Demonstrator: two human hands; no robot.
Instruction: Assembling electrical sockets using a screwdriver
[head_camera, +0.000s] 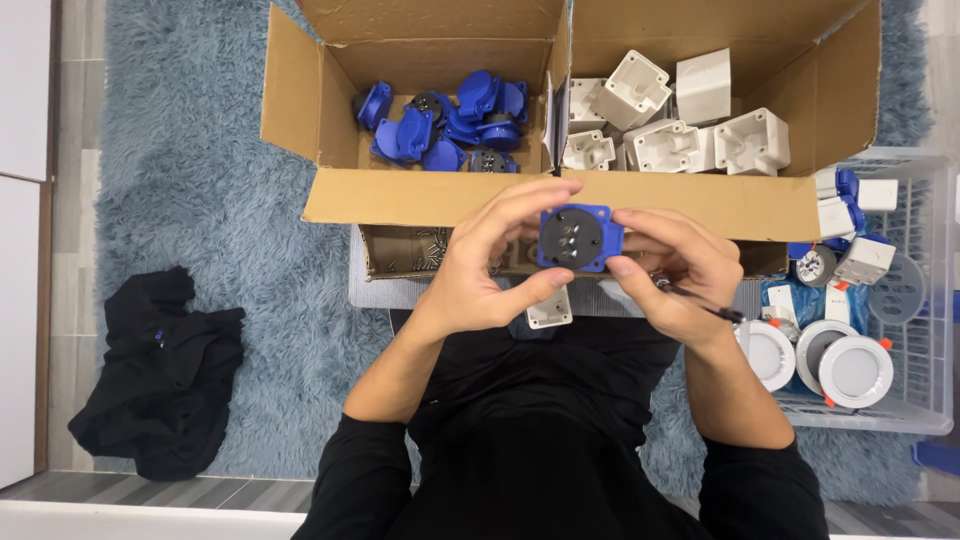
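My left hand (495, 260) and my right hand (672, 270) hold a blue square socket part (577, 237) with a dark round face between their fingertips, just in front of the cardboard box. Below it, against my left palm, sits a white plastic housing (549, 310). A thin dark tool (700, 300) lies under my right hand's fingers. The box's left compartment holds several blue socket parts (445, 125). Its right compartment holds several white housings (680, 120).
The cardboard box (430, 195) stands on a blue-grey shaggy rug (200, 200). A small tray of screws (420, 250) lies under the box flap. A white wire basket (900, 300) at right holds round white lamps and assembled sockets. Black cloth (160, 370) lies at left.
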